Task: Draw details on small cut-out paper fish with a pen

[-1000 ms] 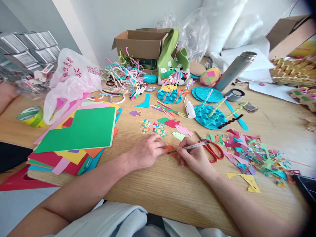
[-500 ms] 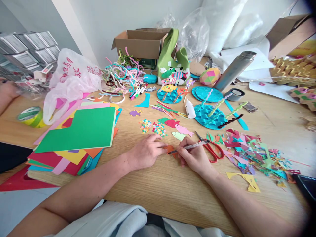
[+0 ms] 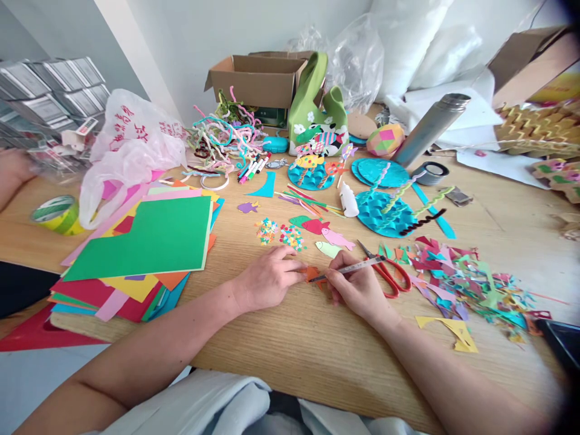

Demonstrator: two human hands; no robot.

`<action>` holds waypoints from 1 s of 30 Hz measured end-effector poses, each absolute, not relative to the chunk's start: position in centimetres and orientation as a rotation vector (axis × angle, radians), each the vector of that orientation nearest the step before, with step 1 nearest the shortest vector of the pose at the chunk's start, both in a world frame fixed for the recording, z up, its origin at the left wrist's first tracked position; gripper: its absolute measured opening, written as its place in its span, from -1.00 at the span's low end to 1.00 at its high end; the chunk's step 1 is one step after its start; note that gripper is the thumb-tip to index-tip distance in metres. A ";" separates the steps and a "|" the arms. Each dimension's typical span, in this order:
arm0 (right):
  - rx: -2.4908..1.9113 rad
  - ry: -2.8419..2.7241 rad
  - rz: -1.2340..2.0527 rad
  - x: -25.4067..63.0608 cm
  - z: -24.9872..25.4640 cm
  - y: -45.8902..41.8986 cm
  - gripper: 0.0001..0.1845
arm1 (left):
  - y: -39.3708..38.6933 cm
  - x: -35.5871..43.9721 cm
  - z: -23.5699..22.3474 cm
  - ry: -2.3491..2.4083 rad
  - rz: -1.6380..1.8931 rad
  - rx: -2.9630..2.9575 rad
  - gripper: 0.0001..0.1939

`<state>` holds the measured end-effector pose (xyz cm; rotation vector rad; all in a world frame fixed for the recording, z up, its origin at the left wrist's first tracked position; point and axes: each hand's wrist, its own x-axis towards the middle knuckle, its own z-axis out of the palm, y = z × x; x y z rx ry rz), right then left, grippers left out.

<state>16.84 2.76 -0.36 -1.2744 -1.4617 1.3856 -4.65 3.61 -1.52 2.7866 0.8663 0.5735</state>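
A small orange paper cut-out (image 3: 312, 275) lies on the wooden table (image 3: 290, 350) between my hands. My left hand (image 3: 268, 279) rests on the table with its fingertips pinched on the cut-out's left edge. My right hand (image 3: 357, 290) is closed around a thin white pen (image 3: 351, 268), whose tip touches the orange paper. Red-handled scissors (image 3: 387, 272) lie just beyond my right hand. Paper fish (image 3: 326, 235) in red, pink and green sit a little farther out.
A stack of coloured paper sheets (image 3: 145, 248) lies at the left. Paper scraps (image 3: 462, 284) pile at the right. Blue discs (image 3: 380, 211), pipe cleaners (image 3: 226, 136), a cardboard box (image 3: 256, 78), a tape roll (image 3: 58, 212) and a steel flask (image 3: 430, 130) stand farther back. Another person's hand (image 3: 11, 172) shows at far left.
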 end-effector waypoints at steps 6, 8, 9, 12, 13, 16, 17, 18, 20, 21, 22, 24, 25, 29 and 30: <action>-1.272 -1.459 1.385 16.9 -0.6 2.8 -0.77 | 3.6 -4.7 -1.5 0.863 0.563 2.804 -0.66; -1.269 -1.458 1.383 16.9 -0.6 2.8 -0.78 | 3.6 -4.7 -1.5 0.858 0.580 2.800 -0.66; -1.267 -1.456 1.383 16.9 -0.6 2.8 -0.78 | 3.6 -4.7 -1.5 0.857 0.590 2.795 -0.66; -1.263 -1.452 1.384 16.9 -0.5 2.8 -0.79 | 3.6 -4.7 -1.5 0.855 0.605 2.782 -0.66; -1.262 -1.453 1.386 16.9 -0.5 2.8 -0.78 | 3.6 -4.7 -1.5 0.855 0.601 2.782 -0.66; -1.267 -1.450 1.389 16.9 -0.4 2.8 -0.78 | 3.6 -4.6 -1.5 0.861 0.583 2.788 -0.66; -1.271 -1.447 1.389 16.9 -0.4 2.7 -0.78 | 3.6 -4.6 -1.5 0.864 0.579 2.790 -0.66; -1.274 -1.444 1.390 16.9 -0.4 2.7 -0.78 | 3.6 -4.6 -1.5 0.865 0.579 2.790 -0.66; -1.279 -1.439 1.389 16.9 -0.4 2.7 -0.79 | 3.6 -4.7 -1.5 0.859 0.591 2.790 -0.66; -1.280 -1.438 1.389 16.9 -0.4 2.7 -0.79 | 3.6 -4.7 -1.5 0.852 0.600 2.790 -0.67; -1.281 -1.437 1.390 16.9 -0.4 2.7 -0.79 | 3.6 -4.7 -1.5 0.846 0.610 2.793 -0.67; -1.282 -1.435 1.394 16.9 -0.4 2.7 -0.79 | 3.6 -4.7 -1.5 0.839 0.625 2.802 -0.69; -1.284 -1.435 1.393 16.9 -0.4 2.7 -0.79 | 3.7 -4.7 -1.5 0.836 0.628 2.807 -0.70; -1.289 -1.432 1.397 16.9 -0.5 2.8 -0.79 | 3.6 -4.7 -1.6 0.838 0.627 2.810 -0.70; -1.290 -1.432 1.399 17.0 -0.6 2.8 -0.79 | 3.6 -4.7 -1.6 0.840 0.625 2.809 -0.70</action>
